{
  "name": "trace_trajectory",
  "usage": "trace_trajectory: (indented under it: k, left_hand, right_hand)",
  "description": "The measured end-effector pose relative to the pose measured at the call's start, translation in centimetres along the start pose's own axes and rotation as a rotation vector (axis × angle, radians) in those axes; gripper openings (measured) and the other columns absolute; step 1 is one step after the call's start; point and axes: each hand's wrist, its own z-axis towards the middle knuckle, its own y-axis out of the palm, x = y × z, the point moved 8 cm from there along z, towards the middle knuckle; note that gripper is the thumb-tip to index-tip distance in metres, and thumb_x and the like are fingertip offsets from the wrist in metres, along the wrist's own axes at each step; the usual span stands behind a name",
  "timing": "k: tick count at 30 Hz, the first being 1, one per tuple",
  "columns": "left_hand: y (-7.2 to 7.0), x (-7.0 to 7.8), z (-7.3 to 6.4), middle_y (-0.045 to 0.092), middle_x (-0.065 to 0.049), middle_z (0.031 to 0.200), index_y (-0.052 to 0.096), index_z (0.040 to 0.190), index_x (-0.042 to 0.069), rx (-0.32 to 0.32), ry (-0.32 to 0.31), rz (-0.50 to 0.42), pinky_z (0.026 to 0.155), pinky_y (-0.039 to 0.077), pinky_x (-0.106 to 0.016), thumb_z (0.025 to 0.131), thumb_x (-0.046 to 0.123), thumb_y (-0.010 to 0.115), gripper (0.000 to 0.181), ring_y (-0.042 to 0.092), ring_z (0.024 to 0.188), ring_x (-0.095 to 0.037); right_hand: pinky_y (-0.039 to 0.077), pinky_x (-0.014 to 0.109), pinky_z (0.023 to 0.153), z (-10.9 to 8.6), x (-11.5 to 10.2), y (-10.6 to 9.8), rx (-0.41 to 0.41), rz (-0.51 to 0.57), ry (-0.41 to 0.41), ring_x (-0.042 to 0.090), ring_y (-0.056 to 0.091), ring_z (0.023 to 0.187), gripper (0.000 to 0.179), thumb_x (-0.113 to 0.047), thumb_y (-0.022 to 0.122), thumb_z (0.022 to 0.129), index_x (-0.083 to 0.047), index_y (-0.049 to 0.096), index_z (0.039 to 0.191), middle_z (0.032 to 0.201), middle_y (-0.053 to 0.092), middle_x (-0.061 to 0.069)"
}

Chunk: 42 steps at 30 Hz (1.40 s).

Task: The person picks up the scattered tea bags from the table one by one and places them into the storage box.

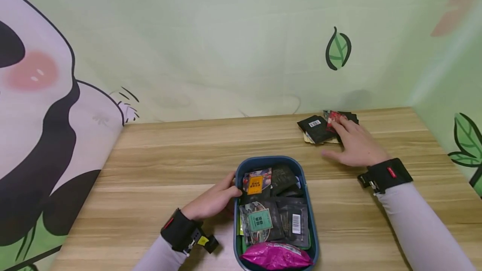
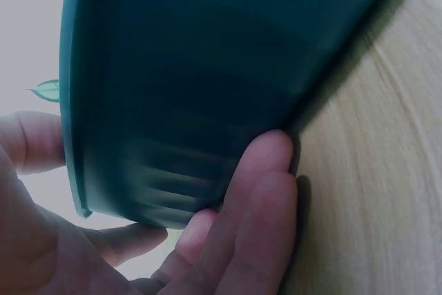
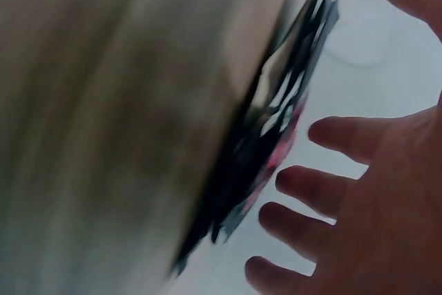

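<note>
A dark blue plastic bin (image 1: 314, 237) full of flat sachets stands at the front centre of the table. My left hand (image 1: 214, 198) holds its left side. In the left wrist view the thumb is at the rim and the fingers lie against the outer wall (image 2: 166, 88). My right hand (image 1: 355, 143) is over a small pile of sachets at the back right, its fingers spread and holding nothing. In the right wrist view the fingertips are apart from the pile. A black sachet (image 1: 315, 129) and a red one (image 1: 334, 117) lie on top there.
Inside the bin are a sachet with an orange label (image 1: 255, 185), one with a green label (image 1: 260, 220), several black ones and a shiny pink packet (image 1: 276, 256). The wooden table (image 1: 180, 149) meets a printed green backdrop (image 1: 241, 53) at the back.
</note>
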Motion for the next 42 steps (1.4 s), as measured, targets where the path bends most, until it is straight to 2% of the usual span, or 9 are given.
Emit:
trace_trajectory:
  k: [4,7,10,13,16,20,23,31,42]
  left_hand:
    - [0.0,0.0,0.0,0.059,-0.023,0.128,0.023,0.157,0.014,-0.005,0.003,-0.005,0.068,0.057,-0.047,0.099,0.026,0.044,0.062,0.068,0.086,-0.029]
    - [0.0,-0.1,0.0,0.058,-0.023,0.128,0.023,0.157,0.015,-0.004,0.003,-0.001,0.068,0.057,-0.047,0.099,0.026,0.045,0.063,0.069,0.086,-0.029]
    - [0.0,-0.1,0.1,0.058,-0.023,0.128,0.024,0.157,0.016,-0.002,0.002,0.006,0.068,0.057,-0.046,0.099,0.026,0.045,0.063,0.069,0.086,-0.029]
    - [0.0,-0.1,0.1,0.057,-0.023,0.13,0.024,0.157,0.015,-0.004,0.007,0.01,0.068,0.057,-0.046,0.099,0.026,0.044,0.062,0.068,0.087,-0.028]
    - [0.0,0.0,0.0,0.056,-0.023,0.131,0.024,0.157,0.015,-0.007,0.011,0.01,0.069,0.057,-0.047,0.099,0.025,0.044,0.062,0.068,0.087,-0.028]
    - [0.0,-0.1,0.1,0.058,-0.023,0.129,0.024,0.157,0.015,-0.008,0.008,0.013,0.068,0.057,-0.046,0.099,0.026,0.044,0.062,0.069,0.085,-0.029]
    - [0.0,-0.2,0.2,0.058,-0.023,0.128,0.023,0.157,0.015,-0.008,0.008,0.01,0.068,0.058,-0.046,0.099,0.026,0.044,0.062,0.069,0.084,-0.029]
    - [0.0,-0.1,0.0,0.064,-0.021,0.117,0.023,0.157,0.015,0.006,-0.015,-0.012,0.067,0.057,-0.048,0.098,0.027,0.046,0.065,0.07,0.079,-0.03]
    - [-0.1,-0.4,0.3,0.061,-0.023,0.123,0.025,0.157,0.014,0.01,-0.012,0.001,0.067,0.058,-0.046,0.098,0.026,0.046,0.064,0.069,0.084,-0.029]
  right_hand:
    - [0.021,0.065,0.113,-0.1,0.5,0.4,-0.037,-0.016,0.017,0.052,0.028,0.139,0.103,-0.069,0.055,0.084,0.004,0.034,0.153,0.156,0.027,0.033]
    - [0.031,0.064,0.107,-0.3,0.5,0.3,-0.04,-0.022,0.014,0.052,0.04,0.131,0.098,-0.069,0.055,0.085,0.004,0.04,0.15,0.15,0.035,0.032]
    - [0.042,0.061,0.098,-0.4,0.2,-0.1,-0.029,-0.032,0.012,0.047,0.051,0.116,0.09,-0.065,0.059,0.085,0.003,0.047,0.144,0.136,0.047,0.03]
    - [0.047,0.054,0.087,-0.4,0.1,-0.3,-0.011,-0.049,0.018,0.038,0.053,0.101,0.08,-0.055,0.065,0.084,0.002,0.053,0.138,0.119,0.051,0.026]
    - [0.047,0.051,0.085,-0.3,0.4,-0.3,-0.004,-0.049,0.028,0.035,0.051,0.098,0.072,-0.046,0.07,0.084,0.003,0.054,0.135,0.115,0.049,0.024]
    - [0.046,0.055,0.093,-0.4,0.8,-0.1,-0.016,-0.022,0.034,0.038,0.051,0.107,0.067,-0.042,0.072,0.083,0.002,0.056,0.13,0.125,0.048,0.026]
    - [0.045,0.056,0.095,-0.3,1.2,-0.2,-0.013,-0.009,0.03,0.038,0.051,0.109,0.062,-0.039,0.074,0.082,0.002,0.056,0.124,0.124,0.051,0.024]
    - [0.044,0.042,0.071,-0.2,1.7,-0.4,0.019,-0.029,0.015,0.027,0.051,0.085,0.052,-0.032,0.077,0.079,0.002,0.057,0.113,0.095,0.056,0.013]
    - [0.044,0.044,0.07,-0.6,1.8,-1.0,0.062,-0.029,0.069,0.031,0.048,0.085,0.063,-0.036,0.077,0.075,0.006,0.055,0.117,0.099,0.05,0.02]
